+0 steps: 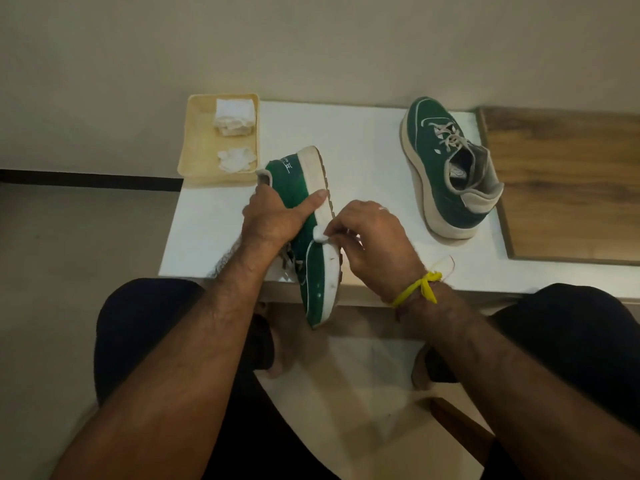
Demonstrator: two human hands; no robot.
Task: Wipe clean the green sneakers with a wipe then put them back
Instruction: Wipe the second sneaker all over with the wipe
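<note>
The job was partway done. The left hand (273,216) held one green sneaker (311,237) on its side at the surface (363,161) edge, fingers wrapped around it. The right hand (367,233) pinched a wipe (320,234) against its white sole. The other sneaker (450,174) sat further back, waiting.

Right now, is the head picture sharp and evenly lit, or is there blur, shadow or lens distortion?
Head view: dim, warm light; the white table is brightest. Its edges bow outward from the wide lens. The resting sneaker and tray look fairly sharp; the wipe pinched by the right hand is soft. The left hand holds the tilted sneaker. No strong glare.
</note>
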